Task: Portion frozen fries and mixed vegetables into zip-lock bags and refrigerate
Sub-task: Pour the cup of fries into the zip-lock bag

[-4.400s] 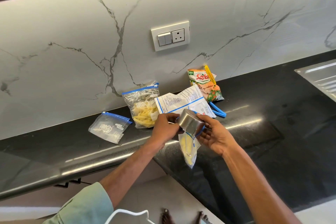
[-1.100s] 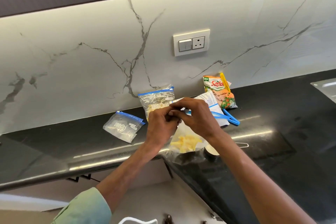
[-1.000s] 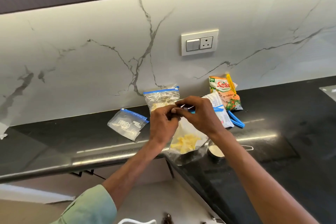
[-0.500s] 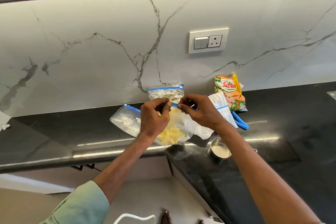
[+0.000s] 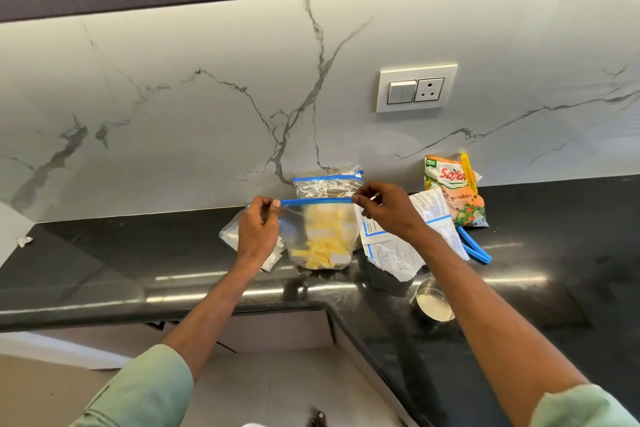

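Observation:
A clear zip-lock bag of fries hangs upright over the black counter, its blue zip strip stretched level. My left hand pinches the strip's left end and my right hand pinches its right end. Behind it a second zip-lock bag of fries leans on the marble wall. An empty zip-lock bag lies flat, partly hidden by my left hand. The white fries packet lies to the right. The orange mixed vegetables packet with a yellow clip stands against the wall.
A steel measuring cup sits on the counter under my right forearm. A blue bag clip lies beside the vegetables packet. A switch and socket plate is on the wall. The counter turns a corner in front of me.
The cup was put down on the counter. My hands slid apart along the zip strip from the middle to the two ends, and the bag rose a little.

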Demonstrator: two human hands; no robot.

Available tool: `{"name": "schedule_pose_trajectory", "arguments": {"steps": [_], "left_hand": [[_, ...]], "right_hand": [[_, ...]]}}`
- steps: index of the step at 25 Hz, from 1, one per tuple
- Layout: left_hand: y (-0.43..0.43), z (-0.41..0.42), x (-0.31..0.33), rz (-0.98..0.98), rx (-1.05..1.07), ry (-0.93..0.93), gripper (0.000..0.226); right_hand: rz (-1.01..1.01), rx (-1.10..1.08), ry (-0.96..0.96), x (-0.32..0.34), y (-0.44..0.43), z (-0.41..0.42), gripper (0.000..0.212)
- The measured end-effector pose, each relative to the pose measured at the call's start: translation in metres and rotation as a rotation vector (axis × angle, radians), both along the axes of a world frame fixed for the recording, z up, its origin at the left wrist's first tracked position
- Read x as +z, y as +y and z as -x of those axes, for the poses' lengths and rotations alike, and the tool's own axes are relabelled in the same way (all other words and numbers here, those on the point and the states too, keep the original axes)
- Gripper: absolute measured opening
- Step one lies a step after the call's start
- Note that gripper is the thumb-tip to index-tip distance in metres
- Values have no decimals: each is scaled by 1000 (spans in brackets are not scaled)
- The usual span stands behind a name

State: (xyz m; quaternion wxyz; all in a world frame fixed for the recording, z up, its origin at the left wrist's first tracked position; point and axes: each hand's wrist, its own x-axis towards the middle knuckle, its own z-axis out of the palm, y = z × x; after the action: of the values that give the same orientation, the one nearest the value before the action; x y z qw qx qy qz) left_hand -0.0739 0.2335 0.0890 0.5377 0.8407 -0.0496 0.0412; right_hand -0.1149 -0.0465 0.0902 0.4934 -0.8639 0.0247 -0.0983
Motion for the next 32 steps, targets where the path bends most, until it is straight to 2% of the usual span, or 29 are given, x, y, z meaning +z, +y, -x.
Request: {"name": "schedule_pose_trajectory", "arguments": {"steps": [2, 4, 5, 6, 7, 9, 11, 13, 16, 17, 19, 21, 23, 24, 26, 27, 29, 31, 32], "left_hand": [[-4, -3, -7, 8, -88, 142, 29], [-7, -5, -20, 39, -188, 336, 61], [-8, -5, -30, -16, -236, 392, 75], [-8, -6, -43, -103, -272, 407, 78], [-9, -9, -59, -168, -288, 402, 67], [-15, -11, -81, -193, -223, 379, 29], [-23, -14, -93, -67, -160, 385, 28], [-32, -15, -96, 70, -132, 452, 23], [-46, -19, -96, 245, -28, 590, 26], [-49, -21, -98, 328, 16, 636, 27], [-54, -23, -99, 454, 90, 700, 28], [-56, -21, -104, 516, 117, 726, 25], [-61, -15, -106, 539, 99, 703, 22], [-64, -10, -105, 532, 94, 677, 20], [-67, -4, -105, 506, 77, 625, 17], [-69, -2, -106, 498, 72, 603, 23], [-66, -3, -111, 448, 55, 534, 65], [-62, -11, -111, 310, 39, 468, 108], [-61, -18, -110, 266, 18, 456, 121]], "right_hand": [[-6, -55, 0, -10, 1, -13, 12], [-8, -102, -26, -16, 2, -25, 10], [-45, -129, -25, -20, 2, -31, 10], [-109, -156, -30, -22, 4, -36, 10], [-181, -182, -32, -26, 5, -40, 12], [-283, -255, -12, -34, 10, -37, 30], [-298, -275, 102, -44, 18, -23, 60], [-161, -170, 191, -62, 21, -3, 82], [436, 39, 255, -99, 9, 17, 124], [596, 64, 275, -112, 2, 20, 132], [763, 83, 302, -124, -11, 25, 134], [813, 105, 355, -130, -25, 27, 132], [740, 126, 389, -129, -30, 27, 137], [627, 147, 392, -126, -27, 24, 140], [251, 160, 369, -118, -14, 15, 136], [75, 137, 336, -115, -5, 9, 128], [-95, 34, 298, -109, 13, -5, 107], [-138, -61, 294, -100, 26, -20, 94], [-133, -118, 278, -99, 32, -25, 92]]}}
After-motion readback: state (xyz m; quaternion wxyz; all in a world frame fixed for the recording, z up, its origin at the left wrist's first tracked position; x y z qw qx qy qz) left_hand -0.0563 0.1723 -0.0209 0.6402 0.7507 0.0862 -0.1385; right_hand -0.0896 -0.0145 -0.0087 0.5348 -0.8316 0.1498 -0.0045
